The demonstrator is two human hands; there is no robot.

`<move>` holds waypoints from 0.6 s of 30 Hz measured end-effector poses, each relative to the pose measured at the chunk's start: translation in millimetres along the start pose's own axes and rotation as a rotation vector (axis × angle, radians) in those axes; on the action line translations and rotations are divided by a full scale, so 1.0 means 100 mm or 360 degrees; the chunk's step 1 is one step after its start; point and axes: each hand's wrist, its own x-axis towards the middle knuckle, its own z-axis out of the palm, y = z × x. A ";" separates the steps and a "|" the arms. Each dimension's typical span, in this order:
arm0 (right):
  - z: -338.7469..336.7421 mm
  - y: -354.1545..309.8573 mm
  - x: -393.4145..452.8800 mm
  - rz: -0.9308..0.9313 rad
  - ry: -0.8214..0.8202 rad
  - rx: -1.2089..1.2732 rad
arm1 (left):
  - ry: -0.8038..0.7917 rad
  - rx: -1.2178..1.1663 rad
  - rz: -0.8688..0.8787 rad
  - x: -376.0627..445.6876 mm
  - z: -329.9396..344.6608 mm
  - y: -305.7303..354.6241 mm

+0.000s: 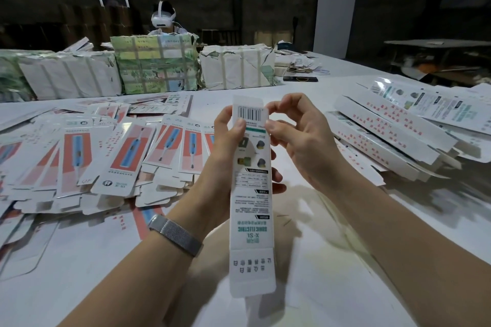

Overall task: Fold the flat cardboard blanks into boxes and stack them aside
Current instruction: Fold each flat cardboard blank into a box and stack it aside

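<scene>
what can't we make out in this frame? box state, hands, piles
- Head view: box back face and far-end flaps, turned away from the camera.
- Left hand fingers, hidden behind the box.
- Small print on the box: too small.
- Folded boxes at right: cut off by the edge, blurred.
- Flat blanks: lower layers buried.

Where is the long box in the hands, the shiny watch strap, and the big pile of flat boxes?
long box point(251, 207): head view, on its printed middle panel.
watch strap point(175, 233): head view, on the metal mesh at the left wrist.
pile of flat boxes point(87, 156): head view, on a red-printed blank.
</scene>
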 end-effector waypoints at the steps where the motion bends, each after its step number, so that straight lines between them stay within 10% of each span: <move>1: 0.02 -0.02 -0.01 0.0011 0.0000 0.0006 | -0.0006 0.0004 0.0005 -0.01 0.01 0.00; 18: 0.03 -0.11 0.01 0.0275 -0.0038 0.0452 | 0.0017 0.0061 -0.0032 -0.02 0.09 -0.06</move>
